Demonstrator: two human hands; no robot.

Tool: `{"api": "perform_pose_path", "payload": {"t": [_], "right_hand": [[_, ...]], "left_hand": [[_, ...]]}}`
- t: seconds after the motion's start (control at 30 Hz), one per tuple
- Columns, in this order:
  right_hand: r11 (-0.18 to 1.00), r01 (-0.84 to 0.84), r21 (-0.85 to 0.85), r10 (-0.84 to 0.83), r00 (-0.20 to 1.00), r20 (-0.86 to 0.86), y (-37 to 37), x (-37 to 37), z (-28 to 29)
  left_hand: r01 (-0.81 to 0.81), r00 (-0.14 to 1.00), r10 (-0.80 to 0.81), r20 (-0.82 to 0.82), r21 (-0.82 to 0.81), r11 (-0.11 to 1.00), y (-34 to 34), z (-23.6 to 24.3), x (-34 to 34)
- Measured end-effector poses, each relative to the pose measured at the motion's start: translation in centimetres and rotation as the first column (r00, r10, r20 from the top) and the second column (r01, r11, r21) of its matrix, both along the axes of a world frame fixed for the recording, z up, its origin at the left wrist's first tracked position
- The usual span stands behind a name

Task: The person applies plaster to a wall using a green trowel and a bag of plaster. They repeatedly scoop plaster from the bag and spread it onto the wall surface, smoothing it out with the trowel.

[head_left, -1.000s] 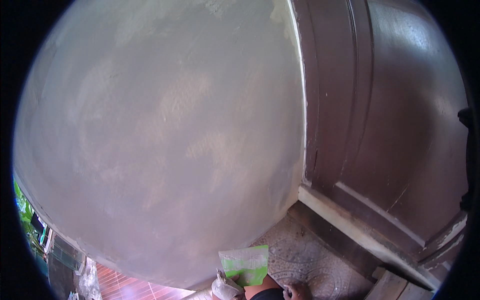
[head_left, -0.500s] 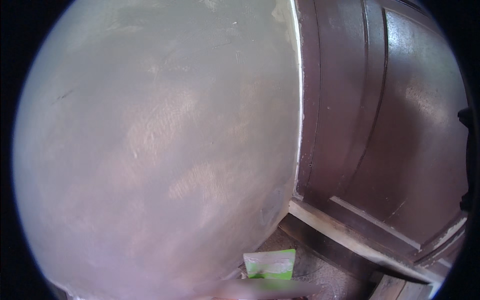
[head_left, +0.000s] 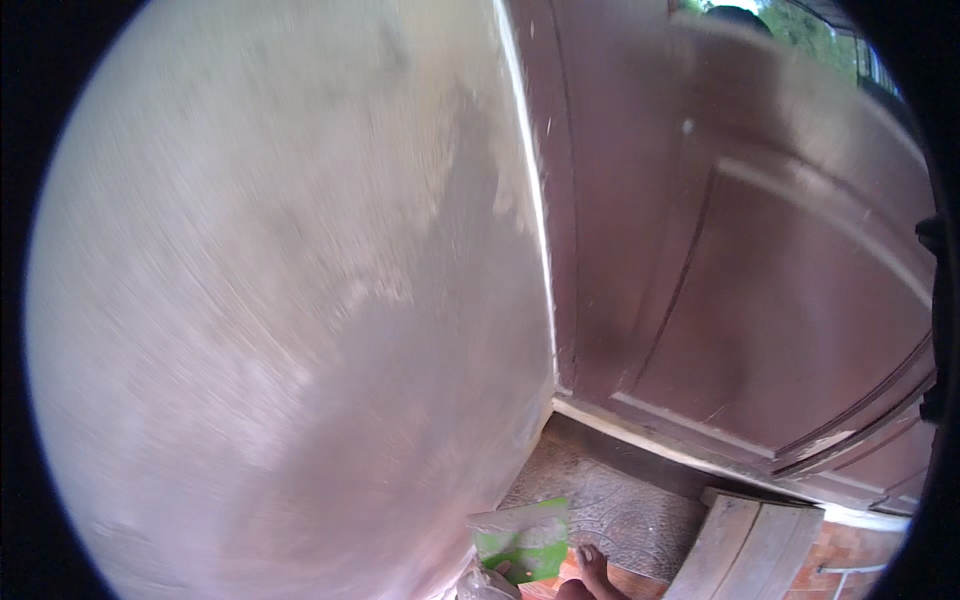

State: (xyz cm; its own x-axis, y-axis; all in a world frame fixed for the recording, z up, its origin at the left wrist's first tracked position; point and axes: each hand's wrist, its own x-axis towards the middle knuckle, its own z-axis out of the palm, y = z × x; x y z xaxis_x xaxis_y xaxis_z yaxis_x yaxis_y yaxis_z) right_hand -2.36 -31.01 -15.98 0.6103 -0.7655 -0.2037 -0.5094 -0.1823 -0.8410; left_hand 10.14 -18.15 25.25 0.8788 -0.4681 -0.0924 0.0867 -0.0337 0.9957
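Note:
At the bottom edge of the head view, my left hand (head_left: 505, 572) grips a green plastic sheet (head_left: 535, 552) smeared with pale grey paste. Its thumb shows on the sheet; a whitish crumpled covering or paste beside it hides the rest. The sheet is held low, close to the grey plastered wall (head_left: 260, 260), whose surface has streaks and a darker irregular patch. The wall meets a dark brown panelled door (head_left: 760, 300) along a thin white vertical edge. My right hand is not in view.
A pale-edged threshold (head_left: 660, 445) runs below the door. Under it lie a worn patterned floor (head_left: 630, 510), wooden planks (head_left: 740, 550) and reddish tiles (head_left: 845, 560) at right. A bare foot (head_left: 592, 568) shows below. Greenery (head_left: 810, 35) and a dark rounded shape appear top right.
The view has swung, bringing greenery and more floor into the upper and lower right. The green sheet sits further right than a second ago. The blurred shape crossing the bottom half a second ago is gone.

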Motion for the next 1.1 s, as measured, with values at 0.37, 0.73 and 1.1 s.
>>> {"api": "perform_pose_path", "payload": {"t": [0.37,0.73,1.1], "right_hand": [[0.885,0.133,0.446,-0.101,0.99,-0.095,-1.9,-5.7,34.2],[0.476,-0.096,0.874,-0.174,0.964,0.2,-5.2,-2.8,55.7],[0.861,-0.287,0.42,-0.024,0.802,0.597,11.5,0.3,72.7]], "left_hand": [[0.023,0.959,-0.006,-0.284,0.057,0.998,-0.1,26.7,-1.8],[-0.027,0.999,0.017,-0.046,-0.24,0.97,2.7,34.0,-3.6],[0.199,0.966,-0.222,-0.13,-0.174,0.964,13.6,35.6,-4.4]]}}
